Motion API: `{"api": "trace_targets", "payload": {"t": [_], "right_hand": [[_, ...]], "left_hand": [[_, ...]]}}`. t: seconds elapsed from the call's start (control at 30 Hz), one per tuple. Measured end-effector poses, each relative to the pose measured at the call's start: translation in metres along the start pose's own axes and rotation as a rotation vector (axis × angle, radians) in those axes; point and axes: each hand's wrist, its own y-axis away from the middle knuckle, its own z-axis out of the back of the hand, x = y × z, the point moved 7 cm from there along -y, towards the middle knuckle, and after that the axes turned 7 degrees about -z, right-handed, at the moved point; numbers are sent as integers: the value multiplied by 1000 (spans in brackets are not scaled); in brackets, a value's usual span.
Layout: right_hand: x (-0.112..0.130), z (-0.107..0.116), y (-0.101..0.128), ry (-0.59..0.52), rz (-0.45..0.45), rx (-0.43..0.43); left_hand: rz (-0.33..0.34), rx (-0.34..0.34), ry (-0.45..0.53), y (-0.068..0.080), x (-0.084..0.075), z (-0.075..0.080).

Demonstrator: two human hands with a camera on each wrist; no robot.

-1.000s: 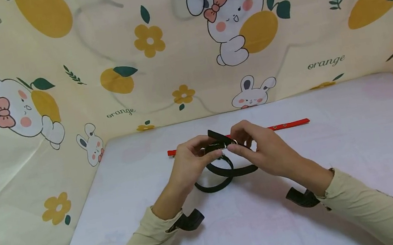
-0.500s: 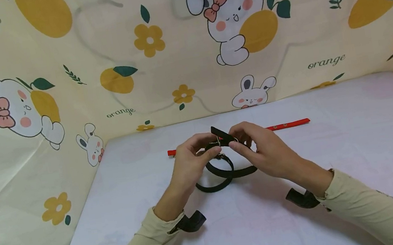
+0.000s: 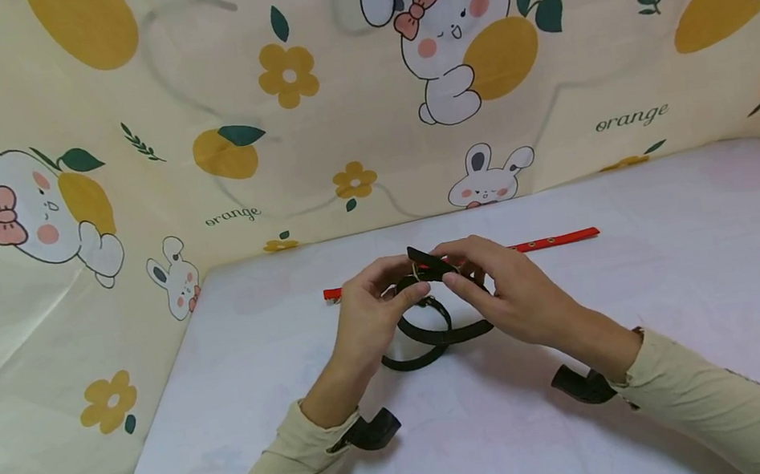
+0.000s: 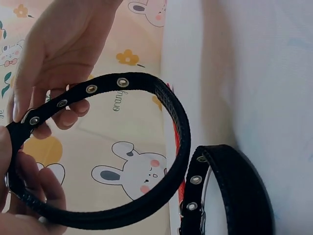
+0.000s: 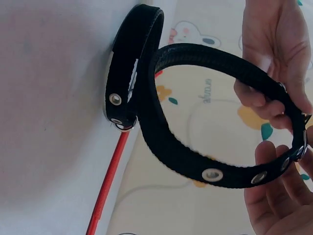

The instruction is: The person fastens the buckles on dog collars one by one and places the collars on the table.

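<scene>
My left hand (image 3: 369, 311) and right hand (image 3: 512, 291) hold a black collar (image 3: 462, 334) bent into a loop above the table. The left fingers pinch it beside its silver buckle (image 3: 417, 270). The right thumb and fingers pinch the strap close by, and its free end (image 3: 419, 254) sticks up between the hands. In the left wrist view, metal eyelets (image 4: 91, 89) line the strap. Below and a little left of this loop stands a second black collar (image 3: 416, 363), buckled into a ring on the table. Fingers partly hide the buckle.
A red collar (image 3: 556, 242) with eyelets lies stretched out behind the hands, its middle hidden by them. The white-covered table (image 3: 687, 291) meets a cream printed cloth (image 3: 333, 114) at the back and left. Black wrist mounts (image 3: 372, 431) hang below both sleeves.
The buckle has tipped upright by the strap's free end, which shifted slightly right. My right index finger has reached left behind the strap. Both hands otherwise stay nearly in place.
</scene>
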Motion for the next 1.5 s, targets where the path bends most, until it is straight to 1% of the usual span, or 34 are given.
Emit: {"api": "trace_targets", "payload": {"t": [0.2, 0.37, 0.6, 0.77, 1.03, 1.33, 1.5], "right_hand": [[0, 0, 1, -28, -16, -18], [-1, 2, 1, -42, -24, -54], [-2, 7, -1, -71, -30, -88], [-3, 10, 0, -81, -38, -103], [0, 12, 1, -105, 2, -119], [1, 13, 0, -91, 8, -123], [2, 13, 0, -70, 15, -121]], "left_hand": [[3, -41, 48, 0, 0, 2], [13, -54, 80, 0, 1, 4], [53, -44, 72, 0, 1, 6], [63, -36, 89, -1, 2, 7], [44, -30, 104, -1, 3, 5], [26, -35, 113, 0, 3, 5], [-5, -28, 133, -1, 2, 3]]}}
